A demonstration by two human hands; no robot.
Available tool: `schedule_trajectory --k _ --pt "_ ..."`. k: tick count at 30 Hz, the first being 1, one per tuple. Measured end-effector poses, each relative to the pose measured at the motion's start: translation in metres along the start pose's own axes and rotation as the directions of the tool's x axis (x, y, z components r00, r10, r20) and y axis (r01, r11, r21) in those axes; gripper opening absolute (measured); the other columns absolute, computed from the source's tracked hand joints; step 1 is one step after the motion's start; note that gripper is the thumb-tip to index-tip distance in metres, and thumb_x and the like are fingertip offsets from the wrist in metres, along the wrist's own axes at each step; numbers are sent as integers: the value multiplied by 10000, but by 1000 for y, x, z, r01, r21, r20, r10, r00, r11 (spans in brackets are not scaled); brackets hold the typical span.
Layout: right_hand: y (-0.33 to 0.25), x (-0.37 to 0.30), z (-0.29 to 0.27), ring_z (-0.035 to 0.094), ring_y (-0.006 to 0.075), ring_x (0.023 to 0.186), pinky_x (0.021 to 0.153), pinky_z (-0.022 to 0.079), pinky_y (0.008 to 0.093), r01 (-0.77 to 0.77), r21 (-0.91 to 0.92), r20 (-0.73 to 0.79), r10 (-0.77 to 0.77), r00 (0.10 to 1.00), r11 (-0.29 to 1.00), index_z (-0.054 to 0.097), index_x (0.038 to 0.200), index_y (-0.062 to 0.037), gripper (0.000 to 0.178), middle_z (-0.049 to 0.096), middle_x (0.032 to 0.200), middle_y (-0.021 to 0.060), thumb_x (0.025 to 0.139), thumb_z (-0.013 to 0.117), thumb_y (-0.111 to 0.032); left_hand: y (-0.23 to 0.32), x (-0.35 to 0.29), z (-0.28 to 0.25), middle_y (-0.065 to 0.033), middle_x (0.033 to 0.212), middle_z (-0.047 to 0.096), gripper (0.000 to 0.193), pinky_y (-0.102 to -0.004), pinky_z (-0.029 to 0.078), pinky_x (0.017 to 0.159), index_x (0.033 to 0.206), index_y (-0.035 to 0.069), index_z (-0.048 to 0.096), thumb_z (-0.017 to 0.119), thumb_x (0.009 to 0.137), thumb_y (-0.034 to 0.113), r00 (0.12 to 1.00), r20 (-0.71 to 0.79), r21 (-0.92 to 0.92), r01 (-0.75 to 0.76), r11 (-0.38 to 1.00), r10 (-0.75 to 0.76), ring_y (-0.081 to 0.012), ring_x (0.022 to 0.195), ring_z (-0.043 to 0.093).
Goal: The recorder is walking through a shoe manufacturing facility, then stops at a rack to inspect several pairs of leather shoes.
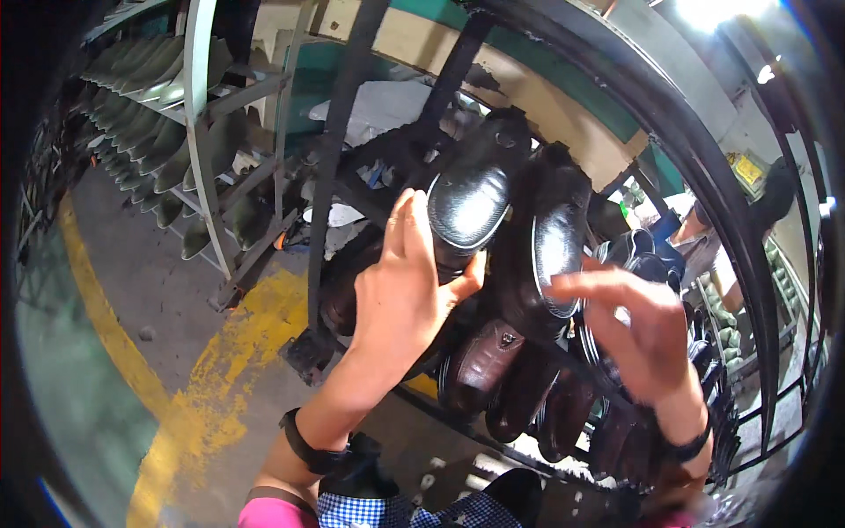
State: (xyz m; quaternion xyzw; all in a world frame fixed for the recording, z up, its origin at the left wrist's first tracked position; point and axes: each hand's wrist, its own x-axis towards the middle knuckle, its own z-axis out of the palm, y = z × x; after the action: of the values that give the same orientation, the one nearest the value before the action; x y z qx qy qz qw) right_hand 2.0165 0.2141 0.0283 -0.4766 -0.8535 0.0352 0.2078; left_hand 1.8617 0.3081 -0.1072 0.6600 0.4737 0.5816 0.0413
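Observation:
A glossy black shoe [471,198] with a pale welt line is in my left hand [396,290]. The fingers lie along its left side and the thumb sits below the toe. Close beside it, to the right, is a second black shoe [559,251], its toe pointing toward me. My right hand [638,330] is partly blurred, with one finger across that shoe's toe; whether it grips the shoe is not visible. Beneath them, a brown shoe [480,365] and several dark brown shoes [524,396] sit in a row on the rack.
A dark metal rack frame [339,150] rises around the shoes, and its curved bar passes at the right. More black shoes [629,251] sit beyond my right hand. Far left, a grey rack [198,132] carries green shoe lasts [141,70]. Yellow lines [220,378] mark the floor.

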Motion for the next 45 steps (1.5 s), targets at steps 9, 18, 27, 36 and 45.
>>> schedule_trajectory --k 9,18,27,36,45 --pt "-1 -124 41 626 269 751 680 511 336 176 278 -140 -142 980 944 592 969 -23 249 623 886 169 743 572 77 -3 0 5 -227 1146 506 701 -402 496 751 1222 -24 382 689 718 354 993 -78 -21 -91 996 89 -376 898 589" --pt "47 -166 95 560 190 484 446 418 275 91 506 -149 -18 989 858 639 961 -6 232 608 662 110 742 580 41 0 39 -8 -76 760 607 374 -268 439 597 1037 6 556 534 860 334 998 -44 -70 49 996 -52 -124 674 551" --pt "61 -169 105 607 151 730 653 471 244 -194 880 147 140 979 434 591 1046 33 227 630 899 104 844 491 58 3 32 -8 -215 1030 608 435 -305 409 863 1133 -50 526 517 868 295 907 255 -195 388 901 -335 -255 1000 578" --pt "23 -151 89 585 144 862 742 455 231 -660 751 557 522 646 17 554 1070 36 200 622 910 107 905 473 -42 12 19 0 -75 914 409 502 -281 418 672 1124 26 357 615 818 330 885 -67 -95 454 886 -461 -132 753 444" --pt "-15 -135 47 553 101 641 587 440 209 -729 671 551 567 613 135 585 1039 28 226 646 796 80 878 535 -121 21 21 -10 -231 773 622 630 -378 475 736 1007 -84 524 645 743 475 560 264 -276 824 495 -786 -301 757 641"
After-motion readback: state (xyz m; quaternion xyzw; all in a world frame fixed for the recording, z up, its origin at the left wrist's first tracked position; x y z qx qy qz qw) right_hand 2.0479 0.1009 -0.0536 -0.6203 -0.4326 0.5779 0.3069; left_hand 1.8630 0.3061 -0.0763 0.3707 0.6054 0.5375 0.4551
